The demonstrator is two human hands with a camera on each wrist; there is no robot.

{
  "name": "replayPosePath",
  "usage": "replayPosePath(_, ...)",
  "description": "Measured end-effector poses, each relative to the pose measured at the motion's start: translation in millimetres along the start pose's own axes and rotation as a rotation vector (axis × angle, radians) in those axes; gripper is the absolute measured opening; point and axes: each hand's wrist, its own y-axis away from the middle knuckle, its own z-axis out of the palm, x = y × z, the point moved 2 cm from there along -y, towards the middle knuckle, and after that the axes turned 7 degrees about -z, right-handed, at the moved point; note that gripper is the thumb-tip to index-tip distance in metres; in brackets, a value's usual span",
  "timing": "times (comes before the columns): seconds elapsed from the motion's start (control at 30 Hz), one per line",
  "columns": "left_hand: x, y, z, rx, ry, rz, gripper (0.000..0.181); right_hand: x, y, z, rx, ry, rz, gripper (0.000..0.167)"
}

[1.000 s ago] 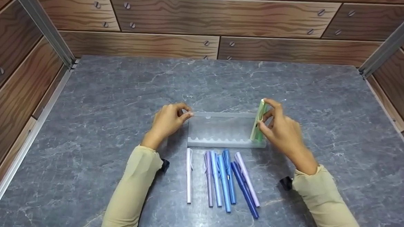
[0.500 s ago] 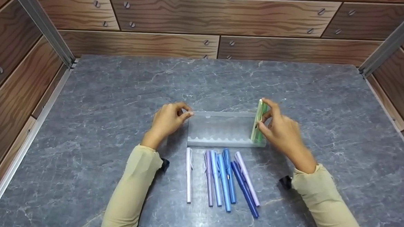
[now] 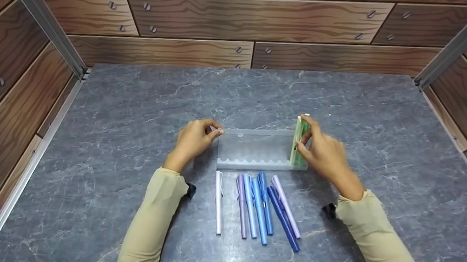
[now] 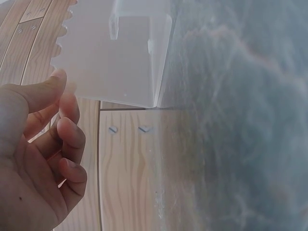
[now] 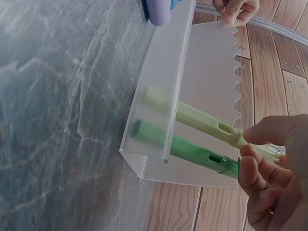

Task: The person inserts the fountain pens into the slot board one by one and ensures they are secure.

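Observation:
A frosted translucent pen rack (image 3: 252, 146) with a scalloped ledge stands on the table. At its upper left corner my left hand (image 3: 195, 139) pinches the edge between thumb and index finger; the left wrist view shows the other fingers curled loosely. My right hand (image 3: 326, 156) holds a light green pen (image 5: 202, 120) near its upper part, with its lower end behind the rack's front lip. Beside that pen, a darker green pen (image 5: 197, 155) leans in the end place of the rack, close to the right fingertips. Whether those fingers touch the darker pen cannot be told.
In front of the rack lie several capped pens: a white one (image 3: 218, 202) on the left, purple and blue ones (image 3: 258, 210) in the middle, a dark blue one (image 3: 283, 219) and a lilac one (image 3: 286, 207) on the right. Wood-patterned walls (image 3: 239, 19) border the grey table.
The light green pen has tilted more upright, its top moving slightly left and its lower end settling a little lower. My right hand moved slightly left with it. My left hand has stayed put.

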Motion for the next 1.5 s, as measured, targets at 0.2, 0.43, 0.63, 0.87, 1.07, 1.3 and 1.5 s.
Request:
replayPosePath(0.2, 0.0, -0.2, -2.0, 0.004, 0.002, 0.003, 0.020, -1.1, 0.2, -2.3, 0.035, 0.010, -0.030, 0.068)
replayPosePath(0.43, -0.6, 0.3, -3.7, 0.009, -0.001, 0.002, 0.021, -3.6, 3.7, -5.6, 0.039, -0.027, -0.049, 0.067)
replayPosePath(0.63, 2.2, 1.1, -6.1, 0.001, 0.011, 0.014, 0.021, -7.2, 8.8, -8.4, 0.004, -0.053, -0.082, 0.065)
replayPosePath(0.87, 0.8, 1.2, -6.4, 0.009, 0.007, 0.007, 0.021, -9.9, 16.5, -7.9, -0.099, -0.124, -0.073, 0.064)
replayPosePath(1.07, 0.7, 0.6, -6.3, 0.014, 0.010, 0.005, 0.022, -11.2, 23.5, -8.8, -0.207, -0.202, -0.048, 0.059)
replayPosePath(1.3, 0.8, -1.3, -1.1, 0.007, 0.024, 0.010, 0.022, -14.5, 32.1, -4.7, -0.398, -0.332, -0.045, 0.052)
replayPosePath(1.5, -1.3, -1.2, 0.4, 0.008, 0.027, 0.005, 0.022, -20.2, 36.3, -0.7, -0.511, -0.372, -0.111, 0.049)
